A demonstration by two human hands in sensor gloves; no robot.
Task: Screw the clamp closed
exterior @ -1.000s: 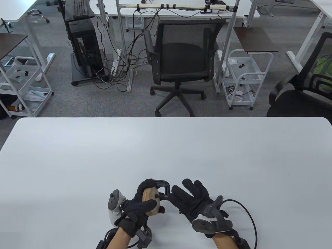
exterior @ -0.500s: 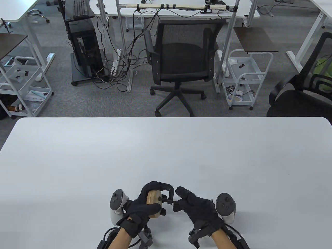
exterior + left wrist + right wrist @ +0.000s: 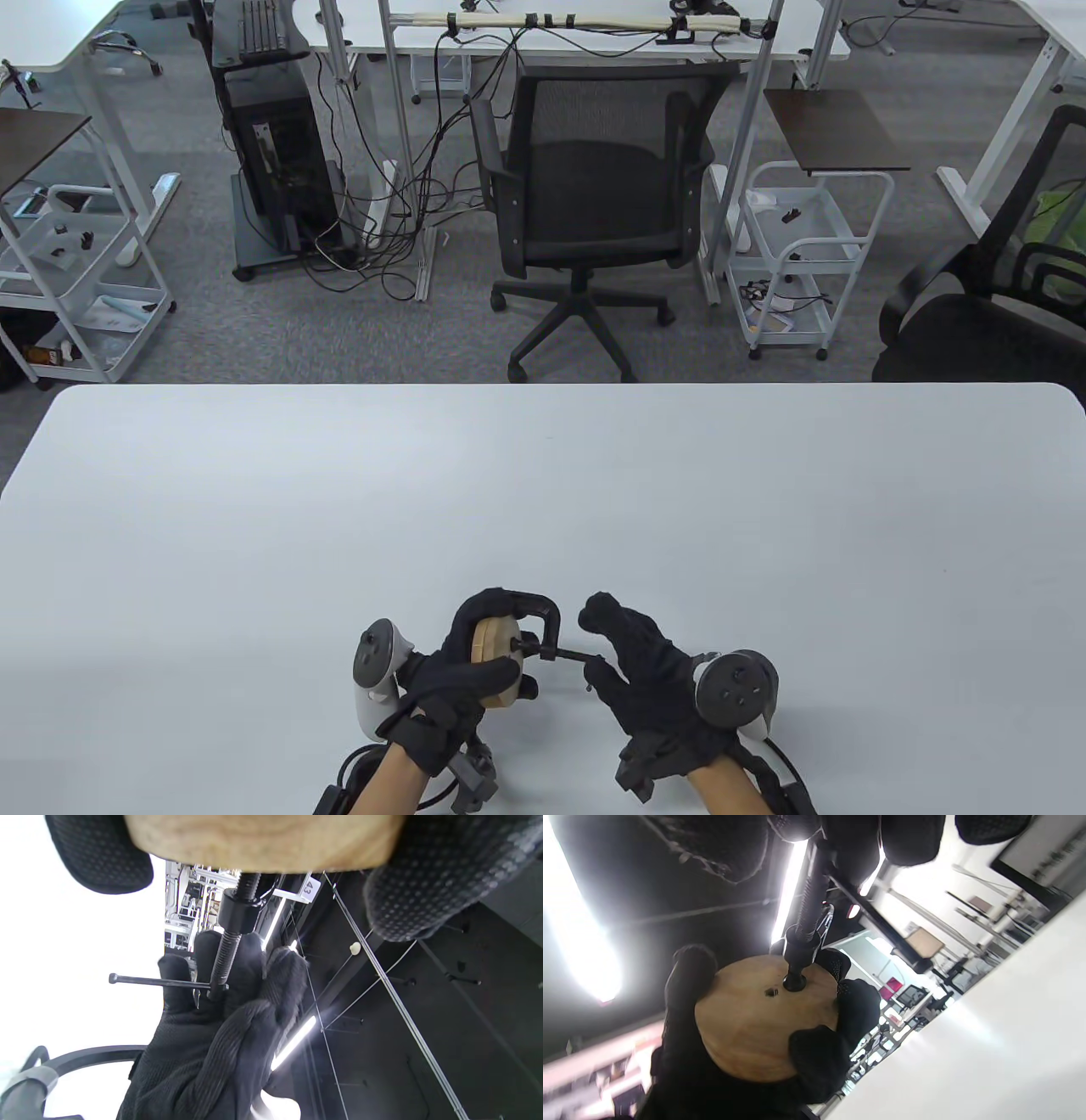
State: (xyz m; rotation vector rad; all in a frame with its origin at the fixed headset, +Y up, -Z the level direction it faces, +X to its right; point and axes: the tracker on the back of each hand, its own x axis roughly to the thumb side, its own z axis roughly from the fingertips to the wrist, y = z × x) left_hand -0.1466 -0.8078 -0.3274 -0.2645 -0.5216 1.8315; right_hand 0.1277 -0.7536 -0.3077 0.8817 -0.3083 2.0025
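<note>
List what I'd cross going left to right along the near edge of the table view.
Left tracker → left hand gripping the wooden disc → clamp frame → screw → right hand at the screw's handle → right tracker.

At the near edge of the table (image 3: pixel 543 509), my left hand (image 3: pixel 454 679) holds a wooden disc (image 3: pixel 496 649) inside the clamp (image 3: pixel 543 615). Its screw (image 3: pixel 564 655) runs right to my right hand (image 3: pixel 649 683), whose fingers touch the screw's crossbar (image 3: pixel 159 982).
</note>
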